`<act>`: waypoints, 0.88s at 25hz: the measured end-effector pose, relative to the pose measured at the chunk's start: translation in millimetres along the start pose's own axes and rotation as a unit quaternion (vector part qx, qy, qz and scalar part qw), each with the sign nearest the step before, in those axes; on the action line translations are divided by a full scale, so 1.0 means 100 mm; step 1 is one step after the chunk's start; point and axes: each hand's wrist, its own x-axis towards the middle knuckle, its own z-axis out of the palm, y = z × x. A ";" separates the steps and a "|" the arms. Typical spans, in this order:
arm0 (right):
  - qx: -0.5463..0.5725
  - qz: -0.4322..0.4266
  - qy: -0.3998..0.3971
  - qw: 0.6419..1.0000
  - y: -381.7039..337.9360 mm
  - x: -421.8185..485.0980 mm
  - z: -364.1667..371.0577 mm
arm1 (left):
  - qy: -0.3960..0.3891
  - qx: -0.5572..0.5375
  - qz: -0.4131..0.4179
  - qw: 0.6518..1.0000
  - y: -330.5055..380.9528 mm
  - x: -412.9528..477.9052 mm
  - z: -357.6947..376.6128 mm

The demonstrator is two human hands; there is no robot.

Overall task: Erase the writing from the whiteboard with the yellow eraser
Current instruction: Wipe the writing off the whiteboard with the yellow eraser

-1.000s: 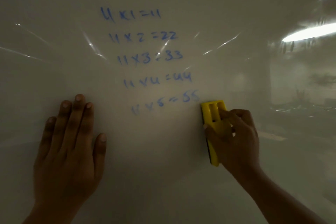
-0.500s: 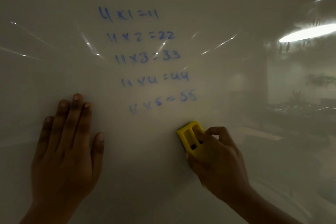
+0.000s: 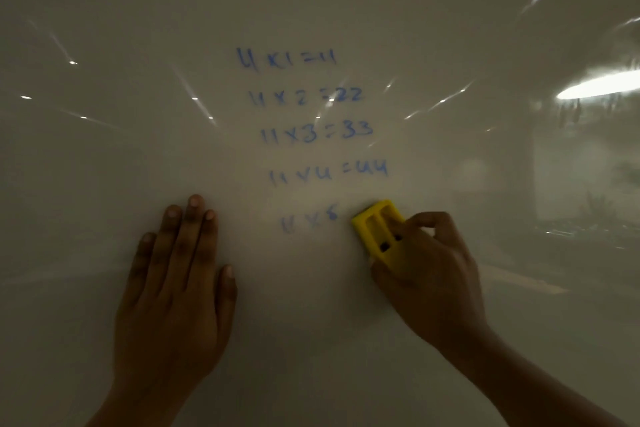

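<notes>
The whiteboard (image 3: pixel 346 340) fills the view. Blue writing (image 3: pixel 311 132) runs down its middle in five lines, from "11 x 1 = 11" to a bottom line (image 3: pixel 308 220) that now reads only "11 x 5". My right hand (image 3: pixel 429 274) grips the yellow eraser (image 3: pixel 375 230) and presses it tilted on the board, just right of that bottom line. My left hand (image 3: pixel 176 295) lies flat on the board with fingers spread, left of and below the bottom line.
Bright reflections of a ceiling light (image 3: pixel 602 88) and a dim room show on the board's glossy right side. Streaks of glare cross the upper left. Blank board surface lies below both hands.
The eraser dropped below the bottom line, then came up and left over its right end. The "= 55" there is no longer visible. My left hand stayed flat in place.
</notes>
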 end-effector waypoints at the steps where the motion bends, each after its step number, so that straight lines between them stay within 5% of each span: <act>1: 0.018 0.045 0.020 0.999 0.01 0.05 -0.02 | 0.001 0.004 -0.001 1.000 0.00 0.00 0.00; 3: 0.035 0.070 0.038 0.996 -0.11 0.13 0.03 | 0.006 0.007 0.001 1.000 0.02 -0.01 0.00; 8: -0.001 -0.125 -0.023 0.992 -0.49 0.04 0.16 | 0.010 0.012 0.010 1.000 0.00 0.00 -0.01; 12: 0.007 -0.080 0.003 0.997 -0.60 0.18 0.14 | 0.011 0.012 0.009 1.000 0.01 -0.01 -0.01; 16: -0.018 -0.194 -0.048 0.980 -0.73 0.00 0.26 | 0.014 0.015 0.010 1.000 0.00 0.00 -0.01; 22: 0.036 -0.097 0.001 0.995 -0.72 0.00 0.30 | 0.018 0.012 0.006 1.000 0.02 0.00 -0.01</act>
